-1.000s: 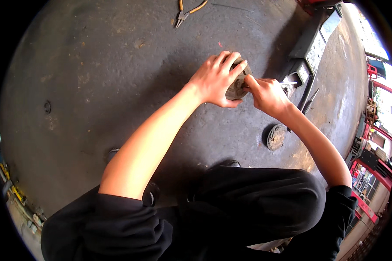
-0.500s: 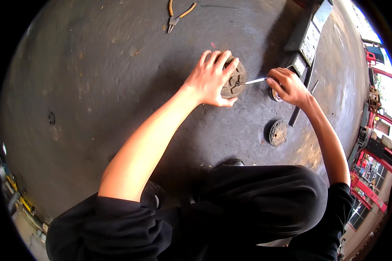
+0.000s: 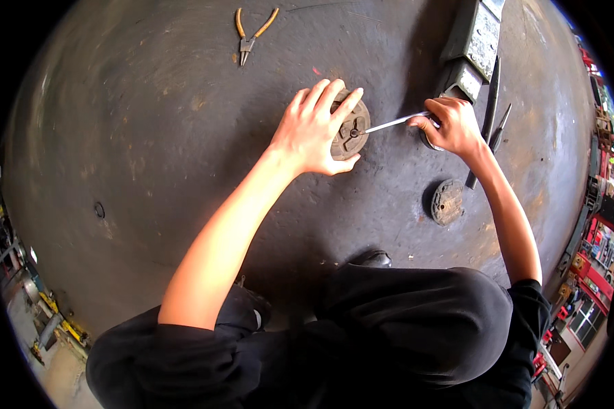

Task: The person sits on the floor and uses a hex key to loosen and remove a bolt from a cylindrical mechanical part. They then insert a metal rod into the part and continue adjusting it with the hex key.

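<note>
A round, rusty metal disc part (image 3: 353, 129) lies on the dark concrete floor (image 3: 150, 150). My left hand (image 3: 314, 129) lies over its left side with the fingers spread, holding it down. My right hand (image 3: 450, 126) grips a thin silver tool (image 3: 392, 123), a screwdriver or pick, whose tip reaches the middle of the disc. My arms come in from below, over my black trousers and shirt.
A second round rusty disc (image 3: 447, 202) lies on the floor below my right hand. Orange-handled pliers (image 3: 251, 34) lie at the top. A grey metal block (image 3: 472, 44) and some long dark tools (image 3: 490, 109) lie at the upper right. Red equipment (image 3: 597, 238) stands at the right rim.
My hands, which were together on the disc, have come apart. The right hand drew back to the right and now points the thin tool at the disc's middle. The left hand spread flat over it.
</note>
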Demonstrator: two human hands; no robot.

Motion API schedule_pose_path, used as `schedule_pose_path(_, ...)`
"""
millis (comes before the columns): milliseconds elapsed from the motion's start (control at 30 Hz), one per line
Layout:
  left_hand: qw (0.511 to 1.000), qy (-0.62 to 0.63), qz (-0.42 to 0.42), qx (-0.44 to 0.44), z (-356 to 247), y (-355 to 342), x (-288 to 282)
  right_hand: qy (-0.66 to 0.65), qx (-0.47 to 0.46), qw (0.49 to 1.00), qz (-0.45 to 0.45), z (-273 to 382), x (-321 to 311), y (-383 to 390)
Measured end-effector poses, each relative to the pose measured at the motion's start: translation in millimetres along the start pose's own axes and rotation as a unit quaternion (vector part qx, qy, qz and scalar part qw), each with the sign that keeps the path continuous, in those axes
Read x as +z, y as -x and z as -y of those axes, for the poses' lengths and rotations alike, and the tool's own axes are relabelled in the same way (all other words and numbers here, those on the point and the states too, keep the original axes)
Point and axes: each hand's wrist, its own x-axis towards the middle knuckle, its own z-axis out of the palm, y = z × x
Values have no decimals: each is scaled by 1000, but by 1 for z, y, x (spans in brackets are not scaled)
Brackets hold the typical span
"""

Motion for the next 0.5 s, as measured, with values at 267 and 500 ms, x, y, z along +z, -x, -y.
schedule_pose_path(267,998,48,-33,-27,-1,-2,0,37,56,993,-100,15,22,16)
schedule_pose_path(500,996,79,-31,-25,-1,-5,1,39,154,980,-123,41,31,44)
